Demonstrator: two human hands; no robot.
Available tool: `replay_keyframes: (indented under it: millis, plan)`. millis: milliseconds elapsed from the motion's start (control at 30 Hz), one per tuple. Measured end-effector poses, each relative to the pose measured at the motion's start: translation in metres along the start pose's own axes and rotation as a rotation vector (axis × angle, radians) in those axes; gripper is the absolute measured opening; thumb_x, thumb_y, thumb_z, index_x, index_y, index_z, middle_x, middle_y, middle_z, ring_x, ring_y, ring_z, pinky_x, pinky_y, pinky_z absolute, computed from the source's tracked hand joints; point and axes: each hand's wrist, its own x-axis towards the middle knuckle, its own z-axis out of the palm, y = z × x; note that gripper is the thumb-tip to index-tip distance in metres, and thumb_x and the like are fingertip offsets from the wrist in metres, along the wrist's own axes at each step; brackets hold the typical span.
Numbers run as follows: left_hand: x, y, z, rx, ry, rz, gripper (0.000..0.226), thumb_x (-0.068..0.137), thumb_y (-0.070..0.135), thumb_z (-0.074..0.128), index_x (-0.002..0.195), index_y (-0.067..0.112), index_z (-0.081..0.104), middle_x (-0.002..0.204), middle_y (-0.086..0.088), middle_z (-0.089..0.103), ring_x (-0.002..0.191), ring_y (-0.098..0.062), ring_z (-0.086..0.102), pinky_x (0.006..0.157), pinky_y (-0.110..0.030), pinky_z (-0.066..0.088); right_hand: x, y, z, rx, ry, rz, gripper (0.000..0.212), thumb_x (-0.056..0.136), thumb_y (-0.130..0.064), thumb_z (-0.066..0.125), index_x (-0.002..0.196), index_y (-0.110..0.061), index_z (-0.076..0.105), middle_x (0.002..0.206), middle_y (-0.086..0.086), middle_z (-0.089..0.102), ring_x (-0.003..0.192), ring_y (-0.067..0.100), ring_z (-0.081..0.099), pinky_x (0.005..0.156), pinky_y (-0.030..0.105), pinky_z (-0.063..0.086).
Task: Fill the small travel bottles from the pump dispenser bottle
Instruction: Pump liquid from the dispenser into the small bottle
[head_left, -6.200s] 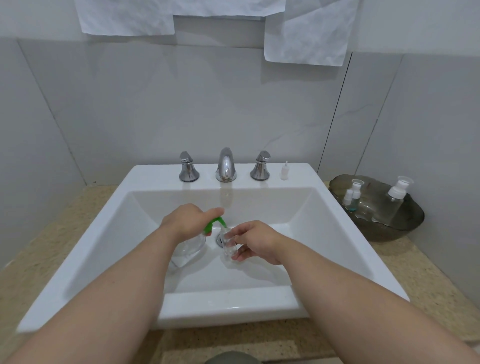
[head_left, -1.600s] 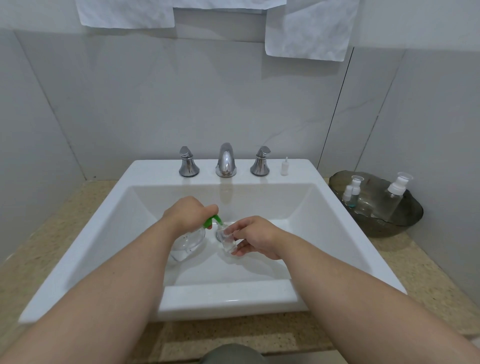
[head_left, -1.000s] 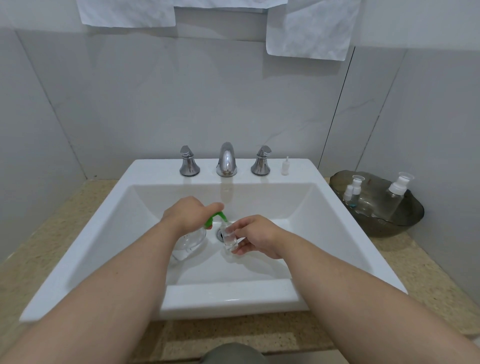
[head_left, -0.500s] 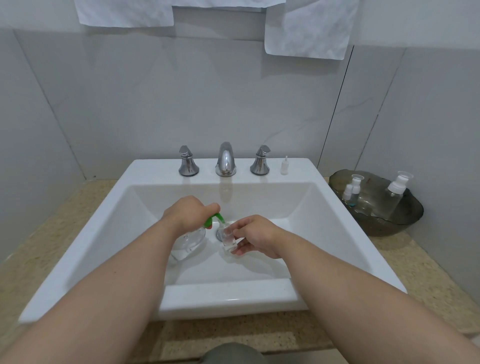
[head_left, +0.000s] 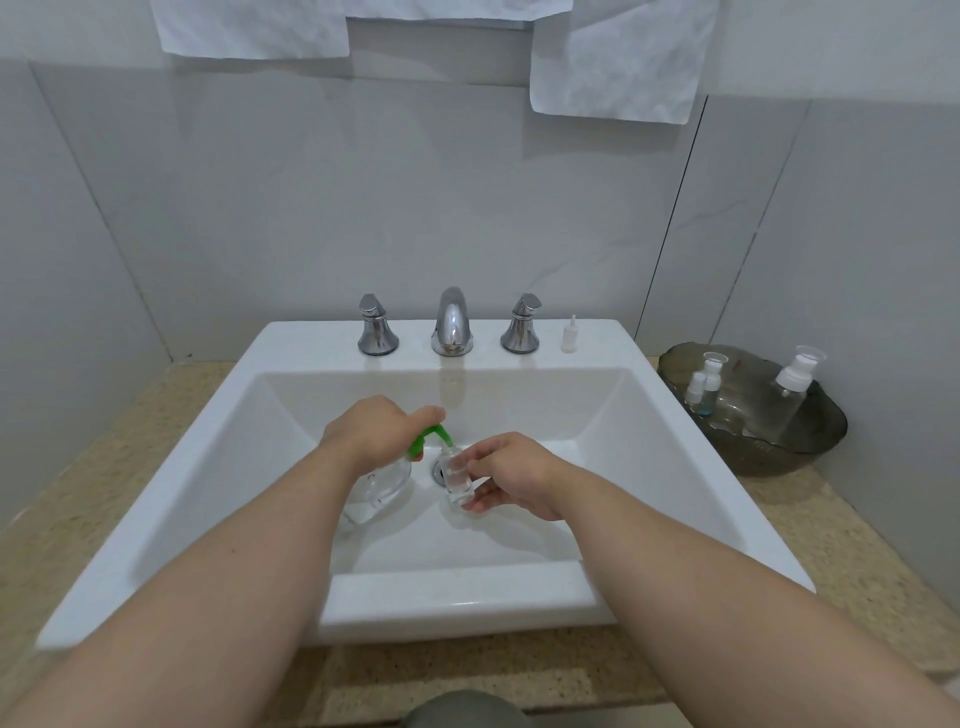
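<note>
While both forearms reach over the white sink (head_left: 457, 597), the left hand (head_left: 371, 428) is clamped around the top of the clear pump dispenser bottle (head_left: 382, 486), with fingers curled over its green pump head (head_left: 431, 437). That bottle stands tilted inside the basin, just left of the drain (head_left: 435, 470). The green spout points down at the mouth of a small travel bottle (head_left: 457, 477), which the right hand (head_left: 514, 475) pinches between thumb and fingertips above the drain. Whether liquid is flowing cannot be told. On the sink deck stand a chrome faucet (head_left: 451, 322), two chrome handles (head_left: 377, 332) beside it, and a small white nozzle cap (head_left: 569, 335) to the right. On the speckled worktop (head_left: 857, 545), right of the sink, a dark bowl (head_left: 779, 457) holds two short capped bottles (head_left: 704, 384) and a taller clear pump bottle (head_left: 792, 397).
</note>
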Motion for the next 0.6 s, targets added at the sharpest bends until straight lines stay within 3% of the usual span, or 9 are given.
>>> replay_keyframes:
  millis: [200, 600]
  plan:
    - [-0.0014, 0.0006, -0.0001, 0.002, -0.014, 0.0, 0.07, 0.088, 0.075, 0.053, 0.055, 0.017, 0.073, 0.06, 0.003, 0.06, 0.066, -0.022, 0.06, 0.07, -0.035, 0.043, -0.0006, 0.0001, -0.0007, 0.001, -0.003, -0.008, 0.023, 0.099, 0.004, 0.05, 0.106, -0.001, 0.071, 0.097, 0.016, 0.067, 0.066, 0.026, 0.066, 0.073, 0.035, 0.06]
    - [-0.0005, 0.0049, -0.0005, -0.001, -0.018, -0.013, 0.057, 0.086, 0.06, 0.056, 0.055, 0.016, 0.073, 0.055, 0.004, 0.058, 0.059, -0.022, 0.055, 0.066, -0.032, 0.041, -0.0003, -0.0005, -0.0004, 0.001, -0.004, -0.006, 0.02, 0.099, 0.003, 0.053, 0.102, -0.004, 0.072, 0.103, 0.017, 0.067, 0.071, 0.03, 0.066, 0.073, 0.034, 0.061]
